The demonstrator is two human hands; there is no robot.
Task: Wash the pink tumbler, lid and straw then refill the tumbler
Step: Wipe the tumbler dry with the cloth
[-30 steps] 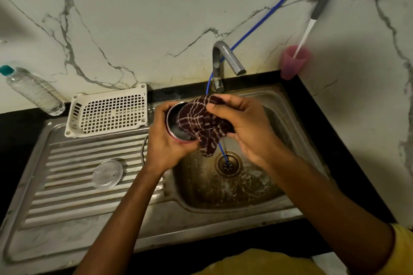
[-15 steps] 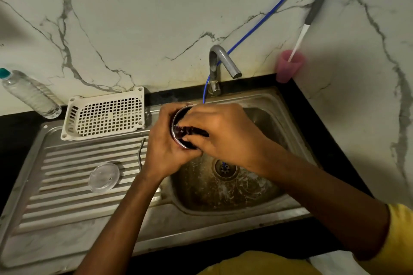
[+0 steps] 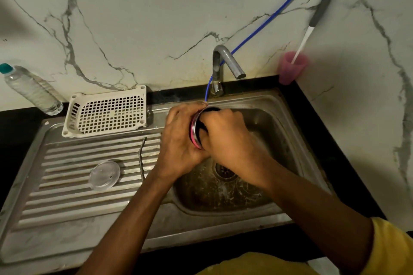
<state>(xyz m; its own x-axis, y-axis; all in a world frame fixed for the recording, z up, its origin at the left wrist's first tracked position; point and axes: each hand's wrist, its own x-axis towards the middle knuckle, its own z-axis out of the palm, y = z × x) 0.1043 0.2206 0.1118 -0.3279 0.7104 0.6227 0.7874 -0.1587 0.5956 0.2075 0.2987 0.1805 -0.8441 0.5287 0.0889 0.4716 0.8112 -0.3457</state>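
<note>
While left hand [image 3: 178, 140] grips it, pink, steel-rimmed tumbler [image 3: 193, 134] lies sideways | right hand [image 3: 225, 138] inside, grip unclear

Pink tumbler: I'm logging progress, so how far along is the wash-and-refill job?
Done: the clear round plastic lid and thin metal straw are off, lying on the ribbed steel drainboard. In hand: the left hand holds the pink steel-rimmed tumbler over the sink while the right hand reaches inside its mouth. Left, seemingly: washing lid and straw, rinsing, refilling.
</note>
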